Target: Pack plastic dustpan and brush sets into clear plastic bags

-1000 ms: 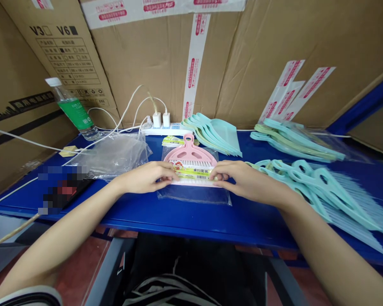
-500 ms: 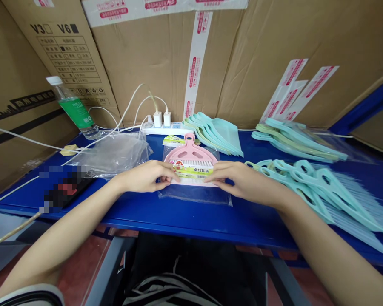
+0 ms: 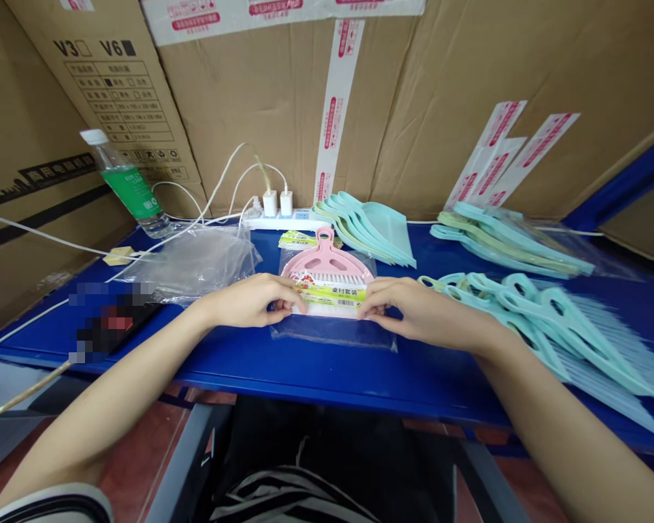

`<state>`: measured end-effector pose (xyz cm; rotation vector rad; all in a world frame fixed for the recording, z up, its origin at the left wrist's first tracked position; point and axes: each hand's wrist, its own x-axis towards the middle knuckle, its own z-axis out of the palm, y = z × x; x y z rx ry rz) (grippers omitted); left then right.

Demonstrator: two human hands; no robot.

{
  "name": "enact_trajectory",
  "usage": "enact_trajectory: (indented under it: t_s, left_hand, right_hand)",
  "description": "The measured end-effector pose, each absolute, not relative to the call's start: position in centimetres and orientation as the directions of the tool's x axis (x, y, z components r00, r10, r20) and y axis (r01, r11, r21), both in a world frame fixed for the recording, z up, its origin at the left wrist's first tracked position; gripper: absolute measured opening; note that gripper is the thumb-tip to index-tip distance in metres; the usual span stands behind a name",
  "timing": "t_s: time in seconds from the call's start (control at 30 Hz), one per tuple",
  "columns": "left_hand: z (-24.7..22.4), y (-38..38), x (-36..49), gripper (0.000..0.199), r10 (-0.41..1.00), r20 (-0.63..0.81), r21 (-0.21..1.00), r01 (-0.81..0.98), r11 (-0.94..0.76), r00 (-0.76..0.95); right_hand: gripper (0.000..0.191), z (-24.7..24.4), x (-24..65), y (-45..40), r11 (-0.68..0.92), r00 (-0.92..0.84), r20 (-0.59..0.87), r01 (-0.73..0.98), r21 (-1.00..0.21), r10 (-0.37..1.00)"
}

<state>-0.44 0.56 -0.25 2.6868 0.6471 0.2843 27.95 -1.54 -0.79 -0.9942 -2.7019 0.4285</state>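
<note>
A pink dustpan (image 3: pixel 327 256) lies on the blue table in front of me, inside a clear plastic bag (image 3: pixel 332 335). White brush bristles show across it, and a yellow-green printed label card (image 3: pixel 335 292) covers its lower part. My left hand (image 3: pixel 266 299) pinches the left end of the bagged dustpan set, thumb below and fingers above. At the right end, my right hand (image 3: pixel 395 305) grips it with bent fingers beside the card. The bag's open-looking lower part spreads flat towards me; whether it is sealed I cannot tell.
Teal and green dustpans (image 3: pixel 378 225) stand stacked behind, with bagged ones (image 3: pixel 506 236) at the right. Several teal brushes (image 3: pixel 545 319) lie by my right forearm. Clear bags (image 3: pixel 196 258), a bottle (image 3: pixel 131 189), a power strip (image 3: pixel 299 216), loose cables and label cards (image 3: pixel 297 240) are leftward.
My right fingertips have shifted slightly right along the label card, showing a bit more of its lower right edge. My left hand stays almost in place.
</note>
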Motion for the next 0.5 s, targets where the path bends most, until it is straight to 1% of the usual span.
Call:
enact_trajectory:
  t_s: [0.23,0.5]
  left_hand:
    - [-0.25,0.6,-0.48,0.026,0.478,0.116,0.419,0.394,-0.818,0.871]
    - [-0.27,0.61,-0.49,0.022,0.478,0.105,0.41,0.4,-0.82,0.872]
  right_hand:
    - [0.025,-0.66,27.95,-1.5,0.708,-0.735,0.091,0.602,-0.369,0.672]
    - [0.026,-0.87,27.98,-1.52,0.713,-0.742,0.09,0.592,-0.376,0.664]
